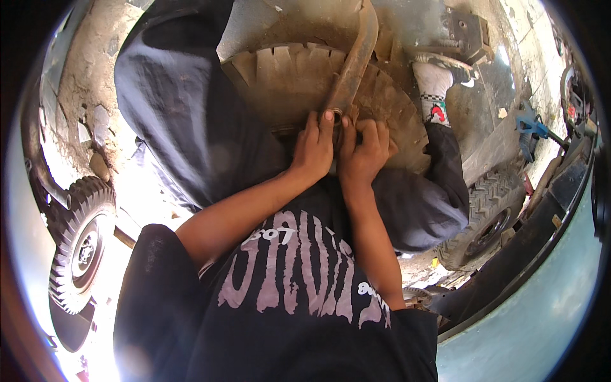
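Note:
A rusty curved metal bar (pixel 352 73), which looks like a leaf spring, slants down from the top of the view to a round eye (pixel 337 116) at its near end. My left hand (pixel 312 151) is closed on the left side of that end, its thumb and fingertips against the eye. From the other side my right hand (pixel 364 154) grips the same end, with its fingers curled and its thumb beside the eye. Whether anything small sits inside the eye is hard to make out. Beneath the bar lies a large, dusty, worn tyre (pixel 286 73) between my legs.
To the right are a heavy metal block (pixel 470 33), a blue metal tool (pixel 532 126) and a treaded wheel (pixel 487 223). Another wheel (pixel 86 245) stands at the left, near loose stones (pixel 99 165). A pale blue-green panel (pixel 528 325) curves along the lower right.

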Demonstrator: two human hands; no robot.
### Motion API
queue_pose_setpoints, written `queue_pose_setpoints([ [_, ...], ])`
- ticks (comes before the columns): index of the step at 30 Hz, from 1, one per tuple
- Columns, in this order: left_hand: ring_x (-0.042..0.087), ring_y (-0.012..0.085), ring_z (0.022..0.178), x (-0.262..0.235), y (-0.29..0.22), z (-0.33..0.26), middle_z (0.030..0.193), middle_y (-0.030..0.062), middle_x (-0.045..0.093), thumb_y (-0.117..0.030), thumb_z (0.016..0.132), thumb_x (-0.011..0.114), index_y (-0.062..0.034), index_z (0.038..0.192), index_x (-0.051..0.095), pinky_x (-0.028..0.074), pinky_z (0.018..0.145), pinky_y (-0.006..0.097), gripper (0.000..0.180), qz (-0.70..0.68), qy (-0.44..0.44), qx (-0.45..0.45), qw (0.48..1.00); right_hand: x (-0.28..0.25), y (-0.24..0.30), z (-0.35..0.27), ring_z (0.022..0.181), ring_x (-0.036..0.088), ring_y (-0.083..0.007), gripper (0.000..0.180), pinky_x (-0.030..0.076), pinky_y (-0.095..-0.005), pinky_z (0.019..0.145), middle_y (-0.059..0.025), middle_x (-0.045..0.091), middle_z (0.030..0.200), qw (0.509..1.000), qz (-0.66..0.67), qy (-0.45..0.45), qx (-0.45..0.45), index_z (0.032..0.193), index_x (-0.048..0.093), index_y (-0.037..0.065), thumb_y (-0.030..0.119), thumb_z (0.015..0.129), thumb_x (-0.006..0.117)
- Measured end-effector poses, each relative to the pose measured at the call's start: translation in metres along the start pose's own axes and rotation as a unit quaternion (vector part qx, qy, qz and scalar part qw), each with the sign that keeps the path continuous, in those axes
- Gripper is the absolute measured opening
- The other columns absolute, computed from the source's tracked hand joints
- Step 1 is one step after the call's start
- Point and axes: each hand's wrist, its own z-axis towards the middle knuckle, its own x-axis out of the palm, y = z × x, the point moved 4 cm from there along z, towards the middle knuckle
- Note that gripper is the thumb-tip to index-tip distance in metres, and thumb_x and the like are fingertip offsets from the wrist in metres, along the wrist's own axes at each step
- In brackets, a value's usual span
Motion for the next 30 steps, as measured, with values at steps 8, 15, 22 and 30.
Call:
queue_pose_setpoints([
  [8,0.062,0.0612,0.107,0.001,0.007,-0.002,0.107,0.0400,0.066,-0.058,0.114,0.036,0.0057,0.124,0.054,0.048,0.088,0.061,0.066,0.015,0.017,-0.031,0.999,0.010,0.011,0.031,0.086,0.060,-0.0329,0.025,0.035,-0.0453,0.081,-0.0075,0.061,0.084,0.999,-0.040,-0.010,0.003,0.084,0.063,0.012,0.029,0.095,0.078],
  [15,0.061,0.0623,0.110,0.002,0.003,-0.005,0.109,0.0414,0.066,-0.059,0.114,0.036,0.0075,0.123,0.054,0.048,0.092,0.060,0.069,-0.002,0.018,-0.041,0.999,-0.010,0.001,0.044,0.080,0.063,-0.0353,0.025,0.045,-0.0479,0.079,-0.0137,0.065,0.083,0.997,0.036,0.064,0.015,0.090,0.067,0.005,0.026,0.096,0.078],
  [22,0.059,0.0581,0.116,0.005,0.001,-0.007,0.117,0.0402,0.063,-0.064,0.112,0.034,0.0077,0.126,0.054,0.046,0.099,0.056,0.076,-0.014,0.008,-0.059,0.998,-0.036,-0.016,0.050,0.084,0.072,-0.0274,0.028,0.055,-0.0378,0.081,-0.0191,0.075,0.092,0.961,0.141,0.137,0.195,0.109,0.071,0.000,0.026,0.100,0.077],
  [30,0.062,0.0606,0.104,0.006,0.006,-0.007,0.105,0.0397,0.065,-0.059,0.114,0.036,0.0080,0.118,0.052,0.049,0.088,0.058,0.069,-0.035,0.027,-0.030,0.999,-0.017,0.003,-0.013,0.077,0.064,-0.0313,0.017,0.052,-0.0401,0.074,-0.0162,0.064,0.086,0.970,0.164,0.085,0.157,0.094,0.065,0.000,0.013,0.098,0.076],
])
